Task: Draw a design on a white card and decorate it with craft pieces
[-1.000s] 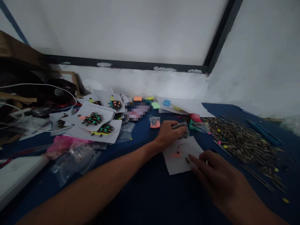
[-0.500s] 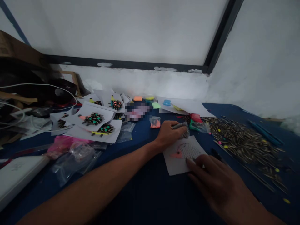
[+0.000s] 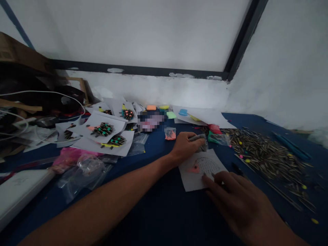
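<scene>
My left hand is closed on a small clear plastic packet of grey material, near the top edge of a white paper sheet. On this sheet is a line drawing of a hedgehog, its pointed face filled in pink and its back covered in short strokes. My right hand reaches over the lower right of the sheet, fingers bent together with the tips at the drawing. Whatever those fingertips hold, if anything, is too small and hidden to make out.
A heap of striped seeds spreads to the right, beside a dark pen-like object. Finished-looking hedgehog sheets lie at left, near plastic bags and a white box. A packet of orange clay lies centre.
Almost nothing differs. My right fingertips have shifted very slightly over the drawing, and the whole view has moved a little. My left hand stays on the grey packet.
</scene>
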{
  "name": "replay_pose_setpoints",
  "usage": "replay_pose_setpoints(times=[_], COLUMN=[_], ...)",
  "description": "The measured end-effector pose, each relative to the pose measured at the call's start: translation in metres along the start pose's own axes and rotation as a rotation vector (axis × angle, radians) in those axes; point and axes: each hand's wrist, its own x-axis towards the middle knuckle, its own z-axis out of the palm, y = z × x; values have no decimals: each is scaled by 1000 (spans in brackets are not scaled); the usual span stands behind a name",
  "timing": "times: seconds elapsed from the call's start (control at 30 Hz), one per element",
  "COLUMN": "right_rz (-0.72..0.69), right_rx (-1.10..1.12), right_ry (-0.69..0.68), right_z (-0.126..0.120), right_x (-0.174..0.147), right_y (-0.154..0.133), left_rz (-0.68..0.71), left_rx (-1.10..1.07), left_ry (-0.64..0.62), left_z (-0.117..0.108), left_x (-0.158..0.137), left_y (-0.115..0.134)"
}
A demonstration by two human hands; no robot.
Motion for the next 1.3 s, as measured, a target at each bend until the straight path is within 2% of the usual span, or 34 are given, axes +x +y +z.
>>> replay_pose_setpoints(times=[0.2,0.43,0.53,0.67,0.9,1.17,1.3], right_rz=[19,89,95,97,93,75,97], right_rx=[8,184,220,149,138,87,44], right_ry=[-23,-64,-26,21,-34,7,-19], right_z=[3,0,-2,-2,-1,-2,1], right_x=[-1,-3,-4,-4,-3,-5,-6], right_y=[0,-1,0,1,-1,0,2], left_rz=[2,-28,-4,-16,-17,-7,-2], left_rx=[7,-9,12,2,-9,-13,-5], left_ry=[3,1,3,-2,5,-8,-7], left_z=[0,0,-1,0,1,0,1], left_x=[1,0,0,0,1,1,1], left_y=[-1,2,2,0,-2,-3,-3])
